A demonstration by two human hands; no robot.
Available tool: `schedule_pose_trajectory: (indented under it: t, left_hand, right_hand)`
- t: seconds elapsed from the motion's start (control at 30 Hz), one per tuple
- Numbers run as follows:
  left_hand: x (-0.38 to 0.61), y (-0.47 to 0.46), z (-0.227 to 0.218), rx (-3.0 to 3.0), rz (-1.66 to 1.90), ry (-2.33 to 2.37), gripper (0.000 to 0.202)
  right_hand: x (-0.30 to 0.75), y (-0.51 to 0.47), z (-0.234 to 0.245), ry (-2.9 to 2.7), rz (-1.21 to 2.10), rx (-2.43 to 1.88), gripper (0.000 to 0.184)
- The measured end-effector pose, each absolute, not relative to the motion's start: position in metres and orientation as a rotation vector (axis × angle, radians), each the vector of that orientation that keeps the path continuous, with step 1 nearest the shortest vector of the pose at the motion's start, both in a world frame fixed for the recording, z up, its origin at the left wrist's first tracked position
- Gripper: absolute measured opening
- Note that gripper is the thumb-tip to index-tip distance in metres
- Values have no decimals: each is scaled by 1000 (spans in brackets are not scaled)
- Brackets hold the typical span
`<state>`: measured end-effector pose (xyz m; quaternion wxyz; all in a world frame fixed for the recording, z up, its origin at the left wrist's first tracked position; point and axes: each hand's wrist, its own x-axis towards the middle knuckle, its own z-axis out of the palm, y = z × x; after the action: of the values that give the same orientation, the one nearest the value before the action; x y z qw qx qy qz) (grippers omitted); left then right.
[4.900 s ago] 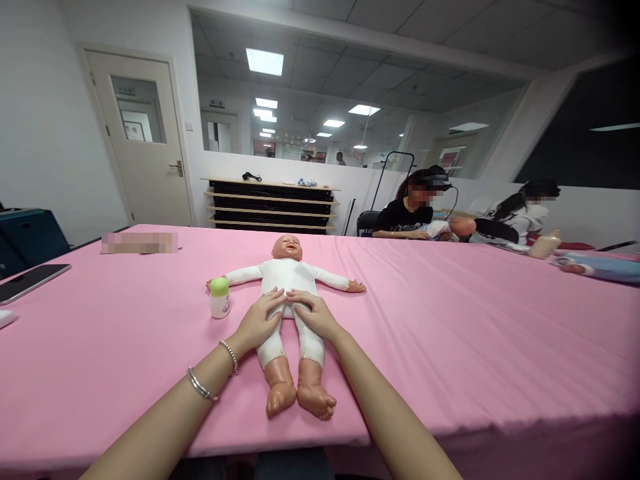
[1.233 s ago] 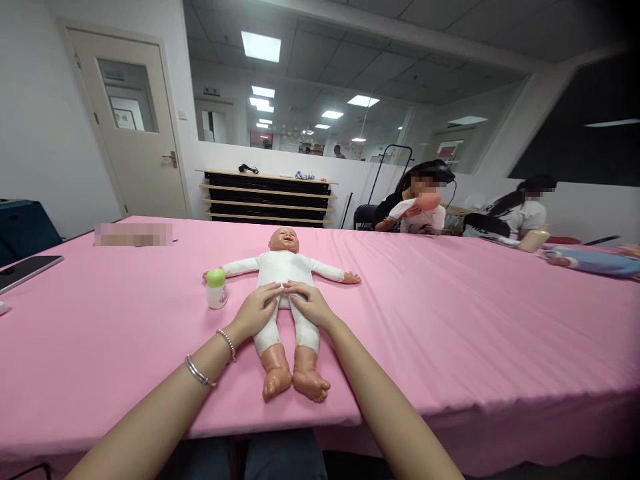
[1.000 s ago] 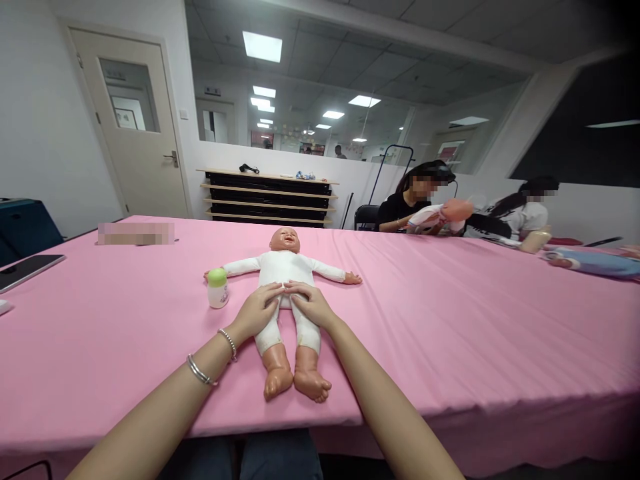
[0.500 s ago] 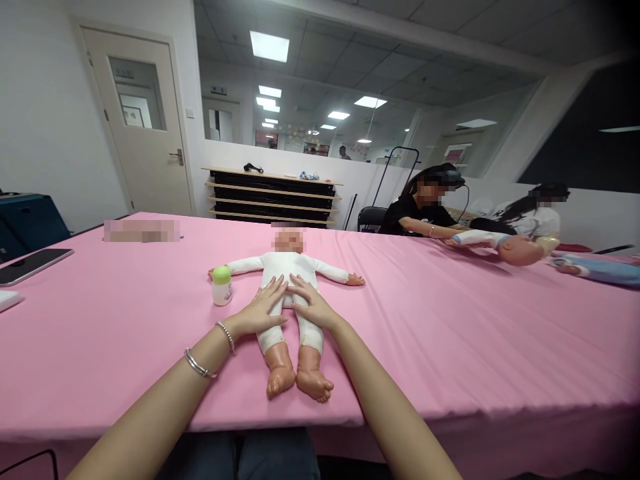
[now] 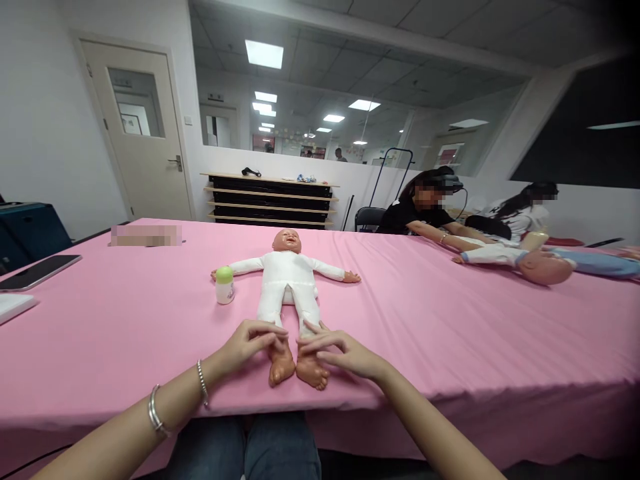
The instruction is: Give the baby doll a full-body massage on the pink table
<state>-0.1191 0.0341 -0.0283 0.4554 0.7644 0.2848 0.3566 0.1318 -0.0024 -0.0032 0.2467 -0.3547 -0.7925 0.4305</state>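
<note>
A baby doll (image 5: 287, 270) in white clothing lies on its back on the pink tablecloth (image 5: 165, 347), arms spread and bare feet toward me. My left hand (image 5: 253, 343) rests at the doll's lower leg on the left, fingers stretched across its shin. Over the other shin and ankle lies my right hand (image 5: 345, 350), with its fingers extended and apart. Neither hand grips anything. Beside the doll's hand on the left stands a small bottle (image 5: 225, 287) with a green cap.
A phone (image 5: 40, 272) and a white object (image 5: 15, 307) lie at the left. Across the table on the right, a person in black (image 5: 420, 210) handles another doll (image 5: 530, 263); a second person (image 5: 525, 213) sits beyond. A shelf rack (image 5: 270, 200) stands against the wall.
Both my hands have slid from the doll's belly and hips down to its lower legs, toward me. Across the table, the other doll has been lowered onto the cloth.
</note>
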Motion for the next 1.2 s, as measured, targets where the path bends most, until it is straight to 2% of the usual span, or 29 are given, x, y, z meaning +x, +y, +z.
schedule_pose_trajectory:
  t: [0.07, 0.17, 0.3, 0.4, 0.5, 0.6, 0.7, 0.8, 0.9, 1.0, 1.1, 1.2]
  left_hand:
    - [-119, 40, -27, 1735, 1021, 787, 36]
    - [-113, 57, -31, 1804, 1139, 969, 39]
    - [-120, 49, -40, 2143, 865, 998, 47]
    - [-138, 26, -39, 2313, 700, 795, 42]
    - [-143, 19, -33, 2253, 761, 730, 31]
    - [-129, 31, -29, 2169, 964, 858, 34]
    - [-117, 35, -28, 2206, 892, 901, 44]
    - [-126, 16, -25, 2298, 660, 735, 34]
    - [-147, -7, -24, 2168, 632, 695, 28]
    - [-162, -5, -26, 1895, 752, 813, 32]
    - [-160, 25, -32, 1673, 985, 976, 34]
    - [-147, 61, -41, 1378, 1192, 1096, 36]
  right_hand:
    - [129, 1, 2, -1998, 1180, -973, 37]
    - [116, 18, -7, -1911, 901, -1040, 42]
    - [109, 17, -25, -2157, 689, -1087, 39]
    - [117, -5, -20, -2254, 827, -1015, 33]
    - [121, -16, -9, -2126, 1025, -956, 30]
    - [116, -8, -7, -1961, 896, -1016, 33]
    - [112, -7, -10, -2074, 825, -1041, 37]
    - [124, -31, -12, -2186, 1046, -977, 32]
    - [150, -59, -13, -2056, 1268, -995, 30]
    - [173, -64, -20, -1713, 1329, -1121, 29]
    - [178, -45, -26, -1432, 1331, -1158, 32]
    - [167, -17, -30, -1243, 1334, -1136, 27]
